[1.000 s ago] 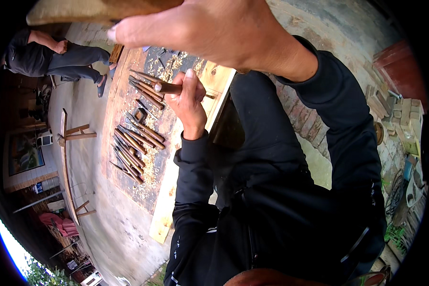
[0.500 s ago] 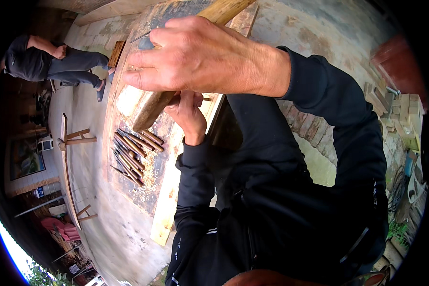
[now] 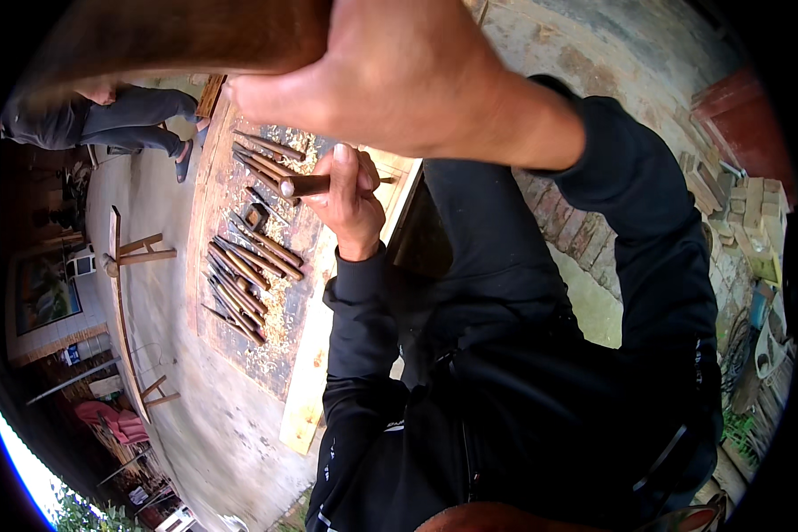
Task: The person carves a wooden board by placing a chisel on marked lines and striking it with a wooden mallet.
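Observation:
My left hand (image 3: 350, 208) is closed around a chisel (image 3: 303, 185) with a round wooden handle, held over the edge of a pale plank (image 3: 309, 390). My right hand (image 3: 399, 71) is raised close to the camera at the top of the view, gripping a thick brown wooden mallet (image 3: 177, 35) that is blurred and reaches to the upper left. The mallet is above the chisel and apart from it. Both my arms are in dark sleeves.
Several wooden-handled chisels (image 3: 239, 275) lie in rows on a dark board (image 3: 266, 355) strewn with wood shavings. Another person (image 3: 106, 120) crouches at the upper left. A wooden trestle (image 3: 137, 253) stands on the concrete; stacked bricks (image 3: 727, 195) are at the right.
Half a second ago my right hand had the mallet down at the chisel's handle; now it is lifted again near the camera. My left hand has kept the chisel in place.

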### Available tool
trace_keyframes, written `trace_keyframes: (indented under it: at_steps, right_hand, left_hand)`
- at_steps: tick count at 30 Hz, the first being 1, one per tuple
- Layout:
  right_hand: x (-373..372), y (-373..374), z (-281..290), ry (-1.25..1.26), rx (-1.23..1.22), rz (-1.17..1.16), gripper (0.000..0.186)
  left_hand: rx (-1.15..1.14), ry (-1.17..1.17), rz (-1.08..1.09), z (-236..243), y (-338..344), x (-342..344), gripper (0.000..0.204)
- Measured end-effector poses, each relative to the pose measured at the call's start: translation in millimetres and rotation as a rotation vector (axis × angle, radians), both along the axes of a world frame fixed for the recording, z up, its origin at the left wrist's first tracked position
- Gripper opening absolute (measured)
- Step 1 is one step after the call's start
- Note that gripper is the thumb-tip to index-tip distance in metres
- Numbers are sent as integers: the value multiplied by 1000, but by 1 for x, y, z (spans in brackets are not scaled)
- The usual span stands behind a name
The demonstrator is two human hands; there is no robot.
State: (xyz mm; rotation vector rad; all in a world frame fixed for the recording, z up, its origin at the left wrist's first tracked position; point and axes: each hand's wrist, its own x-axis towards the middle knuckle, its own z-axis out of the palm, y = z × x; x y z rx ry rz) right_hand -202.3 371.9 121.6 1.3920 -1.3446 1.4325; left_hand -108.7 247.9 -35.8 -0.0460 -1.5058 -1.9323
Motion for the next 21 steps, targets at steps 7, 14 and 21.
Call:
trace_keyframes:
  at_steps: [7,14,21]
  right_hand:
    - [-4,-7,-23,531,364,-483,18]
    - [-16,-13,-34,325,224,-232,16]
    - [-17,-9,-39,201,281,-101,29]
  left_hand:
    - [120,-42,-34,-1,-2,-2,16]
    - [169,-46,-92,-3,-10,-4,16]
    - [240,58,-130,-27,-26,0,16]
